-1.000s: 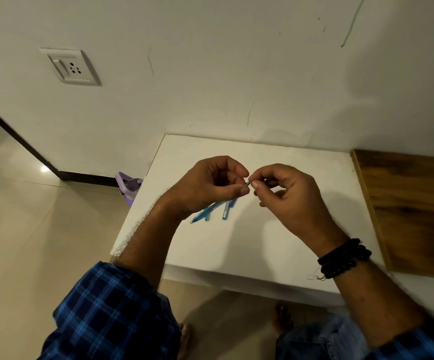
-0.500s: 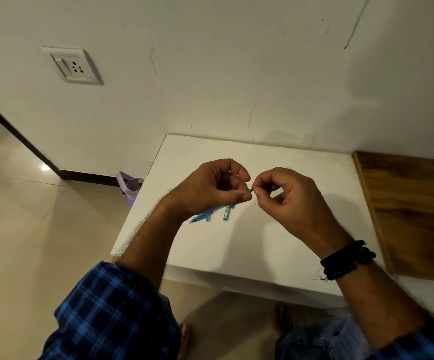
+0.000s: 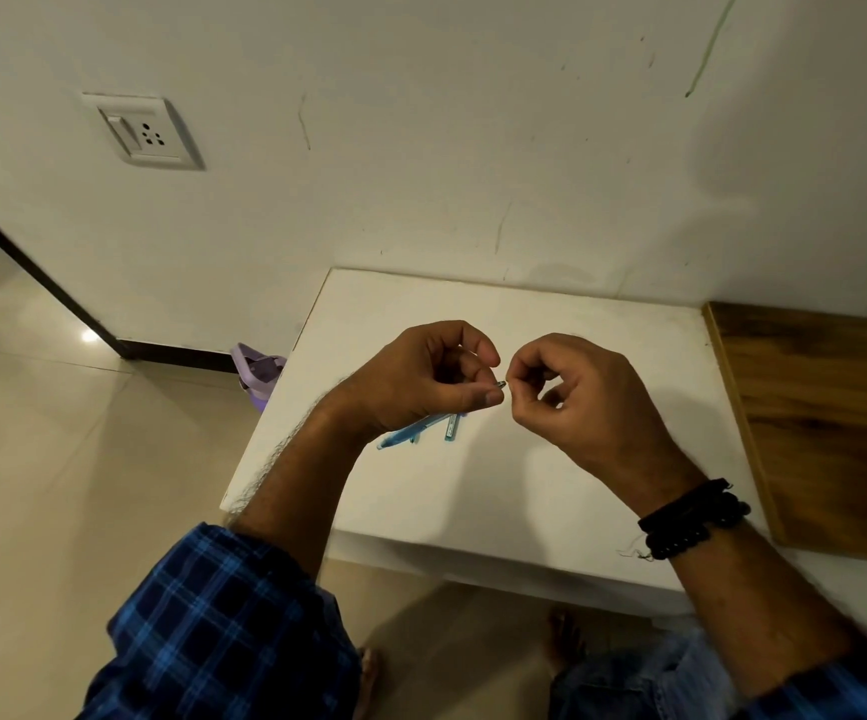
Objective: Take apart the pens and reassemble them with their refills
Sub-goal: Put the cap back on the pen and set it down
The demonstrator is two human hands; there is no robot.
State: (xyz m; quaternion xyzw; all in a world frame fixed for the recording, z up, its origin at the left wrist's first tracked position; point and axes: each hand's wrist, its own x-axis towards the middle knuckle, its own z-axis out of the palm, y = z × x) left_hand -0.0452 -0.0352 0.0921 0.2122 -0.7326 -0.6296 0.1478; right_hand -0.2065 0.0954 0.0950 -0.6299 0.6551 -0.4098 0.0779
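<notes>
My left hand (image 3: 421, 376) grips a translucent blue pen (image 3: 410, 431) above the white table (image 3: 525, 491). The pen's back end sticks out below my palm and its metal tip (image 3: 500, 385) shows past my thumb. My right hand (image 3: 577, 402) pinches at that tip with thumb and forefinger. What the right fingers hold is too small to make out. Another blue pen part (image 3: 451, 427) lies on the table just under my left hand, partly hidden by it.
The table stands against a white wall with a switch socket (image 3: 143, 131). A wooden surface (image 3: 831, 428) adjoins the table on the right. A purple object (image 3: 257, 371) sits on the tiled floor at the table's left. My feet show under the front edge.
Both hands stay together at the pen tip. The right hand's fingers have shifted slightly at the tip and the hands sit a little lower in view.
</notes>
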